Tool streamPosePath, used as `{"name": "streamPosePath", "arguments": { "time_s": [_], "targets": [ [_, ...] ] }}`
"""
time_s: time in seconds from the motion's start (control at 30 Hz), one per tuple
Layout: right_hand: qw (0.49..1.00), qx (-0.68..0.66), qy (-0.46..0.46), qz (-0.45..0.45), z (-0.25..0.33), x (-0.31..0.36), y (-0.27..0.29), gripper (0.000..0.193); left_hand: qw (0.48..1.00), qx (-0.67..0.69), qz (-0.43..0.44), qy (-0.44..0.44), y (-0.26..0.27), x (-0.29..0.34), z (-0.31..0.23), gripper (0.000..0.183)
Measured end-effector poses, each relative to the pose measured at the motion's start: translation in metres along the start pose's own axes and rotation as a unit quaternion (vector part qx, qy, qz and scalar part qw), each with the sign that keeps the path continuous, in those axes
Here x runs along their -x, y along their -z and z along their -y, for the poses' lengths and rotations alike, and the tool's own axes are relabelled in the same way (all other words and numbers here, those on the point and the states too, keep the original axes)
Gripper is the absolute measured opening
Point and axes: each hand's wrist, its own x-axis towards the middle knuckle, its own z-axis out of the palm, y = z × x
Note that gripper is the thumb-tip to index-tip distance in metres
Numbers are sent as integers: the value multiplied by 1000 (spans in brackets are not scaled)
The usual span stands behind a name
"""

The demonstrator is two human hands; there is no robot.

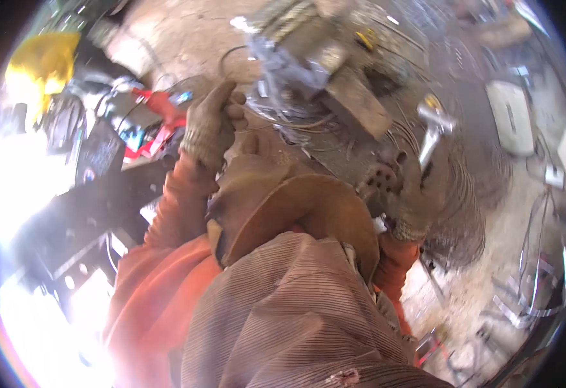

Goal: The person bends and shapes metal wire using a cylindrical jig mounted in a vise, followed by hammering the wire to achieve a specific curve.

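Note:
My left hand (213,126), in a dirty knit glove, is raised left of the middle with its fingers curled. Whether anything lies in them is hidden. My right hand (417,202), gloved too, is closed round the lower part of a silver hammer (430,132), whose head points up and away from me. Close by its fingers is a brown piece with several dark holes (381,180), blurred. Between my arms a brown leather-like flap (309,200) hangs over my striped clothing. A rusty rectangular metal block (357,107) sits ahead, apart from both hands.
A grey metal fixture (296,48) stands ahead, with cables around its base. At left are a red tool (163,113), a yellow sheet (44,64) and a dark steel beam (95,213) with holes. A pale panel (512,116) and loose wires lie at right.

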Motion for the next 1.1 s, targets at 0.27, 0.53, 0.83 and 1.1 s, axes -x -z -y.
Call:
{"name": "streamPosePath", "arguments": {
  "time_s": [0.27, 0.53, 0.83, 1.1],
  "targets": [
    [983, -29, -142, 110, -89, 5, -16, 50, 988, -111, 104, -20, 117, -50, 7, 24],
    [963, 179, -49, 196, -104, -3, -9, 57, 998, 4, 44, 53, 107, -40, 23, 11],
    [950, 210, -73, 218, -102, -4, -9, 60, 995, 31, 42, 85, 120, -44, 31, 11],
    [947, 270, 5, 176, -122, -3, -9, 58, 981, 120, 18, 154, 115, -58, 22, 15]
  ]
}}
